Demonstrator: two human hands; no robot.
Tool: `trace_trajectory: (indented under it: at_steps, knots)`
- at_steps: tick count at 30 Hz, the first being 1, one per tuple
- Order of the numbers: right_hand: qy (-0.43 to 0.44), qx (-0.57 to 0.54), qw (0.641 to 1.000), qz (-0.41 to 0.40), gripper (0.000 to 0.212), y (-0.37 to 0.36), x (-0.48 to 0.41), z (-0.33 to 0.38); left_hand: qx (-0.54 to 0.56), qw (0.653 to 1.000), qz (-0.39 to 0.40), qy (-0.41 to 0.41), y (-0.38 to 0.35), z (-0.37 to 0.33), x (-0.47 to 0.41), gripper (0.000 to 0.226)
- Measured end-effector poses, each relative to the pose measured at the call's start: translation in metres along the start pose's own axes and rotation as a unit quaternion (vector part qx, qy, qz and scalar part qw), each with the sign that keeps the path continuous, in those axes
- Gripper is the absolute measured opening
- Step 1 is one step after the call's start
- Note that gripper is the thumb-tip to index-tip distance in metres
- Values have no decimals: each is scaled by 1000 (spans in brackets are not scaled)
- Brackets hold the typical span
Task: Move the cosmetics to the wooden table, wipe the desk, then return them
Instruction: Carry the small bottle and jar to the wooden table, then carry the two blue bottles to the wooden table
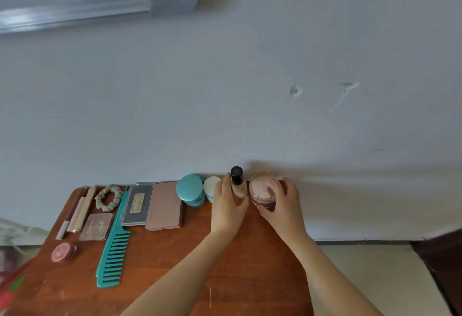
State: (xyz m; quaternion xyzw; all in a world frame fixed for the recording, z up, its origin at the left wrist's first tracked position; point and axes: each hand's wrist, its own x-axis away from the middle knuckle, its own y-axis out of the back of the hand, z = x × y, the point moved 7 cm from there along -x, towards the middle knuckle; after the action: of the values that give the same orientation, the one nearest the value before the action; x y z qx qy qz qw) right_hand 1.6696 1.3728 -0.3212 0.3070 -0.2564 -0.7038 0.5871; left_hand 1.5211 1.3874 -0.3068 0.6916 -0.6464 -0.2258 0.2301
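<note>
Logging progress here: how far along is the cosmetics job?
Looks done: the comb, palette and teal jar lie on the wooden table. In hand: the left hand grips a bottle, the right hand a powder jar, both at the table's back edge. Left: the desk is out of view, so wiping and returning probably remain, though I cannot tell.
</note>
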Motion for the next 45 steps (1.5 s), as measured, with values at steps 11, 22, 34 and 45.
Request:
trace_trajectory:
  at_steps: [11, 22, 34, 45]
  knots:
    - [-55, 115, 992, 1, 58, 38, 69, 9, -26, 997, 10, -75, 46, 8, 58, 41]
    - [-218, 99, 965, -103, 52, 69, 219, 26, -5, 973, 113, -200, 58, -3, 113, 37]
    - [-410, 156, 874, -208, 55, 76, 467, 61, -5, 849, 337, -406, 43, -20, 286, 40]
    - [-527, 155, 761, -344, 59, 127, 752, 89, 24, 747, 424, -512, 16, -85, 546, 42]
